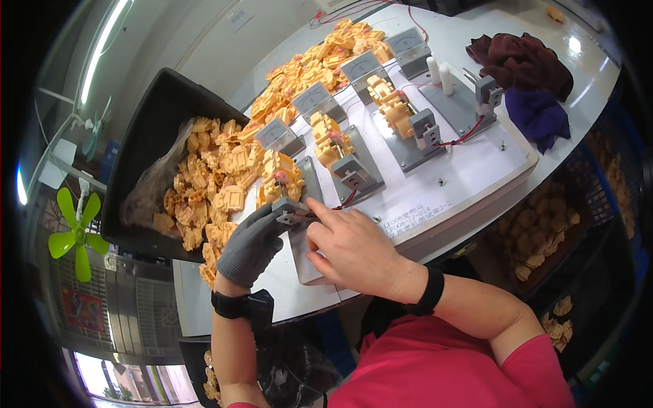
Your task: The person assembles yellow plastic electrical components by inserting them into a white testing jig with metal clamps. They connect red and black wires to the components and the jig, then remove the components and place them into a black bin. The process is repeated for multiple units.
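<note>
My left hand [252, 248], in a grey knit glove, reaches to the nearest-left test stand and closes round its grey bracket [291, 212]; some of its fingertips are hidden. A yellow plastic gear housing [280, 175] sits on that stand, just beyond the bracket. My bare right hand [357, 248] is beside it, index finger stretched out to the bracket, the other fingers loosely bent and holding nothing. More yellow housings are on the second stand [331, 141] and the third stand [391, 109]. The fourth stand [469, 109] at the right has bare metal prongs.
Grey meters [320, 102] stand behind the stands on a white board [435, 197]. Yellow housings [228, 170] spill from a black bin [153, 115] and heap [326, 58] along the back. Red wires trail from the brackets. Dark red cloth [527, 64] and purple cloth [537, 117] lie right.
</note>
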A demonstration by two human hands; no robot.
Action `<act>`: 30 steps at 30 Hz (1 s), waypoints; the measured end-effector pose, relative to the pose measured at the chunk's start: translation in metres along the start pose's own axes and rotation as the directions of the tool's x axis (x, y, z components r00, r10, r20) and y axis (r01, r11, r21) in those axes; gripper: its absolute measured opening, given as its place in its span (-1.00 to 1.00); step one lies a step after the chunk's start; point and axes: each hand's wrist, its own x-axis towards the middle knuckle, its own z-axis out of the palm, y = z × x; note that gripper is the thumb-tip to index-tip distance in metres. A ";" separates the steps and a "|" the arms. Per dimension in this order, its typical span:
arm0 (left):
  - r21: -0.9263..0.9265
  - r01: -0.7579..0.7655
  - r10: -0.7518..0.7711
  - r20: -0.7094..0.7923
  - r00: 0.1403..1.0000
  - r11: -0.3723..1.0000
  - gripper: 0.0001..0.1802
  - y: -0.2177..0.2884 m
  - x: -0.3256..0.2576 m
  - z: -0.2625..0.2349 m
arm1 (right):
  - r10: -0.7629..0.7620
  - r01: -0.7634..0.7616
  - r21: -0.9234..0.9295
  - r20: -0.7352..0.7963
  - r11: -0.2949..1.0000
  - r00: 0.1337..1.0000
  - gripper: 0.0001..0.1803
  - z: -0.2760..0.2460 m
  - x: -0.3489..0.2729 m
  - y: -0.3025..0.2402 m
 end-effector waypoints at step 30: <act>0.199 -0.053 0.075 -0.105 0.992 0.979 -0.44 -0.010 0.000 -0.002 | 0.385 -0.499 0.575 0.318 0.648 0.866 -0.55 -0.001 0.040 0.001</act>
